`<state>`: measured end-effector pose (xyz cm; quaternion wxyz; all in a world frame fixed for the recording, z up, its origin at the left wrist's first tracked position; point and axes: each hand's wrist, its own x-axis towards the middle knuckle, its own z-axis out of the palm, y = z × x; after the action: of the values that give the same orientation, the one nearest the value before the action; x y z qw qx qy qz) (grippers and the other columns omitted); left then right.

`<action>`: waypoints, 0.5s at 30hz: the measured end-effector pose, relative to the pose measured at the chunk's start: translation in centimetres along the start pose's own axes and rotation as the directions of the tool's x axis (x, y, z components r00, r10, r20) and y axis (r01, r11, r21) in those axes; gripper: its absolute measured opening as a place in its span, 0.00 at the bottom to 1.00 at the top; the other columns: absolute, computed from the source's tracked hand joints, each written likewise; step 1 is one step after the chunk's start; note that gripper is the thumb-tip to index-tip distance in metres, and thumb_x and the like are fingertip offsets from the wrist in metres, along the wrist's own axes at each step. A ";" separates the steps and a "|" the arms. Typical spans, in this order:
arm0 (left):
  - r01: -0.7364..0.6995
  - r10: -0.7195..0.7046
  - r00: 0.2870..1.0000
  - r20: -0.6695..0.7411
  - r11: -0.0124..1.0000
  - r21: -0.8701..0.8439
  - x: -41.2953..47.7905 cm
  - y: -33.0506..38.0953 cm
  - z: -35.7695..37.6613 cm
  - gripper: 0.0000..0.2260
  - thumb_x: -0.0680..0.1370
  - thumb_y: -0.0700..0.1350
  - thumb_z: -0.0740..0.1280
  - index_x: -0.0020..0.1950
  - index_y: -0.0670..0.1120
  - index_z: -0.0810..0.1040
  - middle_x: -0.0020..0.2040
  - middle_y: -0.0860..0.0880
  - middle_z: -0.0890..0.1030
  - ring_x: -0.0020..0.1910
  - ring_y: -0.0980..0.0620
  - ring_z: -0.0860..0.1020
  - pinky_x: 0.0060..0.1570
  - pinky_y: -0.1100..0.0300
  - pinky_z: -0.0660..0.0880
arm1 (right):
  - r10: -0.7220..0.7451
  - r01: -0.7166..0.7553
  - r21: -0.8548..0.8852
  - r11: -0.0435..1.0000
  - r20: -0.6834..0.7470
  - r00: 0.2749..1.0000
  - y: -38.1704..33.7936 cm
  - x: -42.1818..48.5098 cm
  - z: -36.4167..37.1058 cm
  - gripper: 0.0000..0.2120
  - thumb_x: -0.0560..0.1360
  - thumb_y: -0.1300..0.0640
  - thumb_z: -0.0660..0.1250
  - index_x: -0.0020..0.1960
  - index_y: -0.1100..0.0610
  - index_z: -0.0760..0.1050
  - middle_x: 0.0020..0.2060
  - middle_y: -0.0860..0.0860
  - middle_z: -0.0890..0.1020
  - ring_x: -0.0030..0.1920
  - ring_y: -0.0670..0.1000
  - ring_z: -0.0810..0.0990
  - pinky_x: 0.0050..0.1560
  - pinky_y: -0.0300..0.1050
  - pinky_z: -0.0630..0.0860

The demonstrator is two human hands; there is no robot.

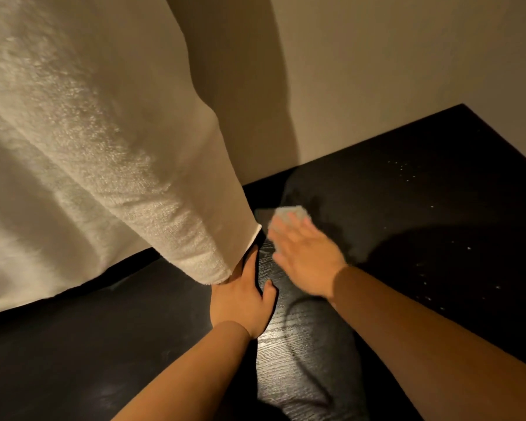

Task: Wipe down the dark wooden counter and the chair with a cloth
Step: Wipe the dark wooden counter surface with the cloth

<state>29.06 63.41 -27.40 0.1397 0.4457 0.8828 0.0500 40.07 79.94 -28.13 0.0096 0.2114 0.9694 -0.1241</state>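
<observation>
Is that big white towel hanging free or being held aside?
Held aside: the towel slants away over the dark counter, with the left hand pressed against its lower hem.

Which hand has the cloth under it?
The right hand, pressed flat on the small pale cloth; the left hand rests against the hanging white towel.

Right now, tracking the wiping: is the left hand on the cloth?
No, the right hand presses the pale cloth; the left hand touches a white terry towel.
</observation>
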 end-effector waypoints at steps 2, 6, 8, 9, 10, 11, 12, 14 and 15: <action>0.001 -0.001 1.000 0.001 1.000 0.012 0.1 0.0 0.1 0.34 0.80 0.64 0.52 0.84 0.58 0.48 0.81 0.51 0.66 0.76 0.44 0.69 0.77 0.44 0.61 | -0.095 0.092 0.062 0.994 0.043 0.995 -0.2 -2.0 0.4 0.31 0.83 0.41 0.46 0.82 0.53 0.61 0.82 0.52 0.60 0.83 0.58 0.53 0.81 0.59 0.52; 0.003 -0.003 1.000 -0.004 1.000 -0.003 0.1 -0.1 0.3 0.34 0.79 0.65 0.51 0.84 0.60 0.48 0.79 0.52 0.69 0.74 0.44 0.72 0.75 0.45 0.63 | -0.031 0.031 0.009 0.999 0.033 0.999 2.5 1.4 -0.7 0.31 0.83 0.41 0.44 0.82 0.52 0.60 0.82 0.53 0.59 0.83 0.58 0.52 0.82 0.57 0.51; 0.006 -0.007 1.000 -0.004 1.000 -0.011 0.2 -0.1 0.3 0.34 0.79 0.65 0.51 0.84 0.60 0.47 0.79 0.53 0.69 0.75 0.45 0.71 0.76 0.47 0.62 | 0.146 -0.148 0.025 0.989 0.045 0.988 4.3 4.6 -1.9 0.29 0.85 0.42 0.44 0.83 0.53 0.55 0.83 0.53 0.54 0.83 0.57 0.47 0.82 0.55 0.45; 0.004 -0.005 1.000 -0.009 1.000 -0.014 0.2 -0.1 0.4 0.34 0.79 0.65 0.51 0.84 0.61 0.47 0.79 0.53 0.69 0.75 0.46 0.70 0.76 0.47 0.62 | 0.222 -0.225 0.048 0.973 0.059 0.973 4.6 5.7 -2.3 0.29 0.86 0.42 0.43 0.84 0.52 0.52 0.84 0.52 0.50 0.83 0.57 0.44 0.82 0.55 0.43; 0.002 -0.002 1.000 -0.013 1.000 -0.013 0.1 -0.1 0.4 0.34 0.79 0.65 0.51 0.84 0.61 0.47 0.79 0.53 0.69 0.75 0.46 0.71 0.75 0.47 0.63 | 0.263 -0.267 0.054 0.962 0.069 0.962 4.4 6.3 -2.4 0.30 0.86 0.41 0.42 0.84 0.52 0.51 0.84 0.52 0.49 0.83 0.56 0.42 0.82 0.55 0.41; 0.001 -0.001 1.000 -0.012 1.000 -0.011 0.2 -0.2 0.4 0.34 0.79 0.65 0.51 0.84 0.60 0.48 0.79 0.53 0.69 0.75 0.45 0.71 0.75 0.47 0.63 | 0.258 -0.262 0.059 0.963 0.067 0.964 3.6 6.3 -2.3 0.31 0.85 0.40 0.41 0.84 0.53 0.53 0.84 0.52 0.49 0.83 0.57 0.42 0.82 0.56 0.40; 0.000 0.000 1.000 -0.009 1.000 -0.009 0.2 -0.3 0.4 0.34 0.79 0.65 0.52 0.84 0.60 0.48 0.79 0.52 0.69 0.76 0.45 0.70 0.76 0.47 0.62 | 0.208 -0.212 0.055 0.976 0.076 0.975 2.5 5.6 -2.0 0.33 0.84 0.40 0.39 0.82 0.54 0.57 0.83 0.54 0.53 0.83 0.59 0.44 0.82 0.57 0.41; -0.012 0.012 1.000 -0.019 1.000 -0.002 0.2 -0.2 0.4 0.34 0.79 0.64 0.53 0.84 0.59 0.49 0.81 0.51 0.66 0.78 0.45 0.66 0.78 0.46 0.60 | 0.018 -0.020 0.050 0.999 0.031 0.999 0.1 2.8 -0.5 0.34 0.81 0.39 0.41 0.76 0.56 0.70 0.79 0.57 0.66 0.82 0.61 0.54 0.81 0.59 0.48; -0.019 0.019 0.999 -0.026 1.000 0.002 0.3 -0.2 0.3 0.34 0.79 0.64 0.54 0.85 0.58 0.50 0.82 0.51 0.65 0.79 0.46 0.64 0.79 0.46 0.59 | -0.050 0.049 0.061 0.997 0.014 0.999 -0.6 1.5 0.1 0.32 0.82 0.40 0.45 0.73 0.55 0.73 0.77 0.57 0.70 0.81 0.60 0.58 0.81 0.59 0.53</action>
<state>28.87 63.50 -27.79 0.1274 0.4535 0.8803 0.0562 38.49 79.99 -28.22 0.0076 0.1866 0.9701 -0.1551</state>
